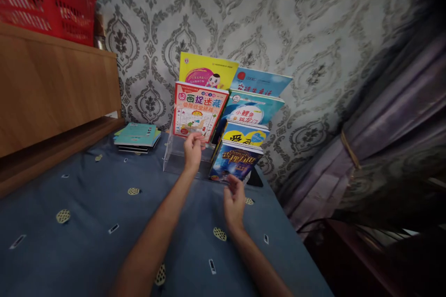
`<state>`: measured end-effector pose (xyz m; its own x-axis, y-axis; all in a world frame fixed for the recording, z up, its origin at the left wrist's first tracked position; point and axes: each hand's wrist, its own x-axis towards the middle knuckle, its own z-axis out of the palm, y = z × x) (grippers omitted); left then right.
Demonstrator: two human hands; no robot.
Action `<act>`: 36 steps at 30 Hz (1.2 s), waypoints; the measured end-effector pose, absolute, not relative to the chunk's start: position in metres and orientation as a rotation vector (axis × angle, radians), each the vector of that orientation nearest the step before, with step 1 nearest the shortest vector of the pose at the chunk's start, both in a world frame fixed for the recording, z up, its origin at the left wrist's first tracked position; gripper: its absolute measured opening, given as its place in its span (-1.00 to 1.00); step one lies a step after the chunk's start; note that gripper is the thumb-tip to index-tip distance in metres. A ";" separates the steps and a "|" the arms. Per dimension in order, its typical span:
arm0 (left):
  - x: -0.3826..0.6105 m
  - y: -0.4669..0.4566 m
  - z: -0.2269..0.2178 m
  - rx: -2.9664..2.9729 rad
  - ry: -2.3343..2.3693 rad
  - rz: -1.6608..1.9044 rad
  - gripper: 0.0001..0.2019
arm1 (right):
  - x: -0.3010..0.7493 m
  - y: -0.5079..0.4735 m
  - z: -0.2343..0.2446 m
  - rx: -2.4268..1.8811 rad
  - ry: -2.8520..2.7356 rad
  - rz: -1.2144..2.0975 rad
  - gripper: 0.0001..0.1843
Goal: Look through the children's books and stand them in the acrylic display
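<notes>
A clear acrylic stepped rack [167, 152] holds several children's books, leaning back in two columns. My left hand [193, 151] is in front of the lower edge of a red-bordered picture book [198, 110], its fingers loosely bent with nothing seen in them. Behind that book rises a yellow one [209, 67]. Lowest in the right column stands a dark blue book [237, 160], with my right hand [235, 202] by its bottom edge, thumb and fingers apart; whether they touch it I cannot tell. Above it are a yellow-and-blue book [245, 133], a teal book [256, 107] and a light blue book [263, 81].
To the left, a stack of thin books [137, 135] with a teal cover lies on the dark blue patterned cloth [87, 250]. A wooden cabinet [55, 88] carries a red plastic basket [49, 2]. Patterned wallpaper is behind, and a tied curtain [327, 167] hangs at the right.
</notes>
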<state>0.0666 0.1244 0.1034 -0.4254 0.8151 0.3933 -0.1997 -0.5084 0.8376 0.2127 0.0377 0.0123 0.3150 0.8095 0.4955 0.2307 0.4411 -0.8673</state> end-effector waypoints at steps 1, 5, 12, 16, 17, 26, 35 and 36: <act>0.062 0.124 0.106 1.101 0.955 2.001 -0.79 | 0.203 0.033 0.010 -1.072 -1.292 0.544 -0.61; 0.045 0.121 0.116 1.076 0.945 2.075 -0.79 | 0.162 0.020 0.006 -1.023 -1.469 0.669 -0.63; 0.003 0.135 0.114 0.833 1.040 2.216 -0.79 | 0.096 -0.007 -0.009 -0.907 -1.738 0.816 -0.60; -0.037 0.140 0.101 0.924 1.622 2.148 -0.71 | 0.090 -0.012 -0.018 -0.864 -1.834 0.810 -0.64; -0.048 0.139 0.098 0.944 1.728 2.126 -0.70 | 0.091 -0.011 -0.018 -0.865 -1.830 0.813 -0.64; -0.126 0.123 0.059 1.776 2.538 0.943 -0.35 | 0.093 -0.008 -0.015 -0.878 -1.795 0.799 -0.64; -0.158 0.121 0.066 2.248 2.577 0.216 -0.47 | 0.093 -0.007 -0.010 -0.882 -1.816 0.834 -0.67; -0.157 0.120 0.068 2.273 2.565 0.182 -0.49 | 0.093 -0.007 -0.010 -0.885 -1.815 0.832 -0.68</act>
<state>-0.1569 0.1204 0.0685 -0.0989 0.9540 0.2829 0.9845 0.1352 -0.1118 0.0928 -0.0072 -0.0102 -0.3172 0.8422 0.4360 0.2192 0.5124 -0.8303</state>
